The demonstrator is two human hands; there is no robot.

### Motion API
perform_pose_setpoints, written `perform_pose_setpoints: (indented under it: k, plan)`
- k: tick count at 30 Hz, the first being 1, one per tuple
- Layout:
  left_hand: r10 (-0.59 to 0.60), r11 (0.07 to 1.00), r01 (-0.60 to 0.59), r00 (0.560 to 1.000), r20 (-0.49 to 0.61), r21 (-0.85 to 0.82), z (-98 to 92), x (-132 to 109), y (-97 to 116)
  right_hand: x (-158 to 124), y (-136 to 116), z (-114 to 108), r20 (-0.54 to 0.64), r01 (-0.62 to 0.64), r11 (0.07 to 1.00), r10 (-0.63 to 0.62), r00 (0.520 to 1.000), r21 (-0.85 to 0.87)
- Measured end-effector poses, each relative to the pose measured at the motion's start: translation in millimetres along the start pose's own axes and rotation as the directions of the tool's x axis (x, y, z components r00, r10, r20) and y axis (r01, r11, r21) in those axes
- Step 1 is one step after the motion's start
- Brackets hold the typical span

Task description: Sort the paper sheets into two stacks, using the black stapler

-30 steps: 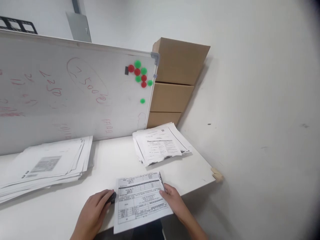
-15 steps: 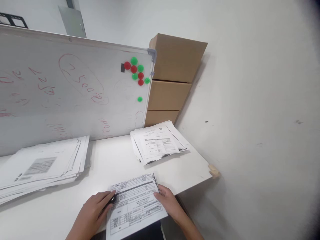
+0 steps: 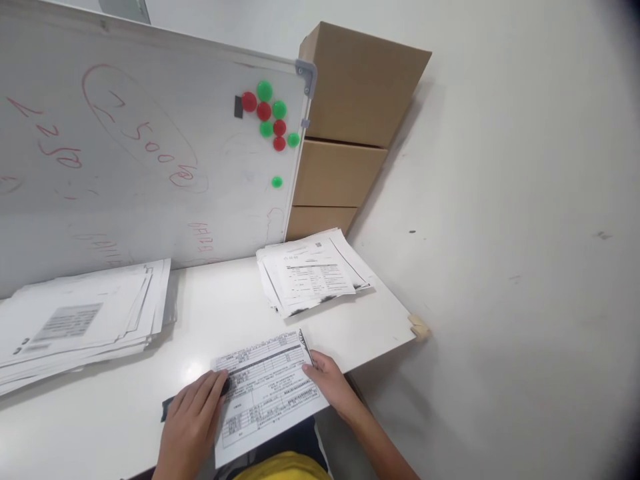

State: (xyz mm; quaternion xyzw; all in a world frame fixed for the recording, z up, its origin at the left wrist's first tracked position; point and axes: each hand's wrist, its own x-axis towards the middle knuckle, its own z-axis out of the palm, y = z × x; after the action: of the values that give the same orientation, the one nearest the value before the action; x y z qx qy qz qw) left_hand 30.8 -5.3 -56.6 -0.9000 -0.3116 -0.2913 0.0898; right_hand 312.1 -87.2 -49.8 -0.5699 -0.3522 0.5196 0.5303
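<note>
My left hand (image 3: 193, 419) is closed around a black stapler (image 3: 226, 385), mostly hidden by the fingers. Its rounded front end meets the left edge of a printed sheet (image 3: 273, 390), while its back end sticks out left of the hand. The sheet carries tables and dense text, and its top right corner curls up. My right hand (image 3: 327, 380) pinches that sheet's right edge, thumb on top and fingers beneath. The paper lies at the front edge of the white table (image 3: 210, 293), its lower part overhanging toward my body.
A thick paper stack (image 3: 120, 300) lies at left, a smaller stack (image 3: 317, 273) at the back right. Behind stands a whiteboard (image 3: 215, 160) with red writing and round magnets. Cardboard boxes (image 3: 350, 93) are piled beside it, against the wall (image 3: 500, 200). Tan padding (image 3: 420, 328) covers the table corner.
My left hand has turned over the stapler, and its back end now shows at left. The right hand keeps its pinch on the sheet. The view has tilted down, showing a yellow garment.
</note>
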Motion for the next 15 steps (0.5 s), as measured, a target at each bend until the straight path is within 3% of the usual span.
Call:
perform_pose_setpoints:
  k: [4, 6, 7, 9, 11, 13, 15]
  plan:
    - [-0.041, 0.999, 0.04, 0.999, -0.032, -0.012, 4.1, -6.5, 4.4, -2.9, -16.3, -33.2, -0.001, 0.044, 0.995, -0.044, 0.999, -0.087]
    - [-0.102, 0.994, 0.1, 0.993, -0.051, -0.041, 4.7, -8.9, 5.7, 3.9, -36.5, -67.8, -0.123, 0.076, 0.987, -0.094, 0.988, -0.144]
    - [-0.13, 0.99, 0.127, 0.989, -0.071, -0.056, 4.4, -10.0, 5.7, 11.5, -49.1, -87.6, -0.246, 0.122, 0.978, -0.161, 0.956, -0.168]
    - [-0.182, 0.981, 0.171, 0.977, -0.115, -0.093, 1.8, -11.6, 1.8, 37.2, -76.6, -125.9, -0.457, 0.194, 0.957, -0.274, 0.846, -0.215]
    - [-0.223, 0.971, 0.205, 0.962, -0.158, -0.125, -4.8, -12.4, -11.7, 75.1, -103.1, -155.2, -0.553, 0.242, 0.932, -0.355, 0.754, -0.269]
    - [-0.206, 0.976, 0.189, 0.964, -0.167, -0.111, -16.0, -12.6, -37.8, 119.2, -124.0, -170.9, -0.563, 0.249, 0.923, -0.378, 0.735, -0.294]
    - [-0.156, 0.988, 0.153, 0.978, -0.142, -0.028, -29.8, -12.9, -73.2, 160.9, -136.2, -174.4, -0.541, 0.23, 0.912, -0.39, 0.745, -0.34]
